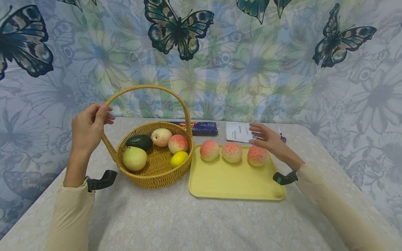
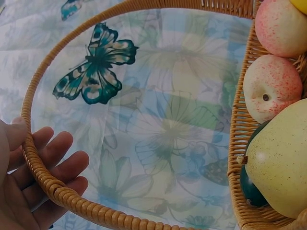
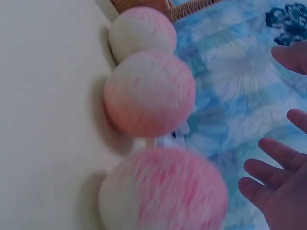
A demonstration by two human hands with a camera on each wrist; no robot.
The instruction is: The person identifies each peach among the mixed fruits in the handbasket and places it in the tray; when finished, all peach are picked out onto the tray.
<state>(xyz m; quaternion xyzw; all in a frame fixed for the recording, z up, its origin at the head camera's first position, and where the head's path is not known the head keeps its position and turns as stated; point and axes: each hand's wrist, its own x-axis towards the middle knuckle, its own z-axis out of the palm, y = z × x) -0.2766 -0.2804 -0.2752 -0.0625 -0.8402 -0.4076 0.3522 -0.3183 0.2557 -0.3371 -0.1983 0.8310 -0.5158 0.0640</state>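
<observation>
Left hand (image 1: 89, 127) curls its fingers (image 2: 53, 153) around the arched handle (image 1: 147, 88) of a woven basket (image 1: 155, 176), low on the arch's left side. That basket sits on the tabletop (image 1: 188, 223) left of centre and holds a pale pear (image 1: 134, 158), a dark avocado (image 1: 140, 142), two blush peaches (image 1: 178, 143) and a lemon (image 1: 179, 158). Right hand (image 1: 267, 139) hovers with fingers spread and relaxed, gripping nothing, just behind the rightmost of three peaches (image 1: 257, 155) lined along the far edge of a yellow tray (image 1: 232, 184). The tray lies touching or just beside the basket's right side. Behind them lie a blue packet (image 1: 205, 128) and a printed paper (image 1: 238, 131), close to the butterfly curtain (image 1: 282, 62). Bare tabletop spreads toward the near edge, in front of both basket and tray
</observation>
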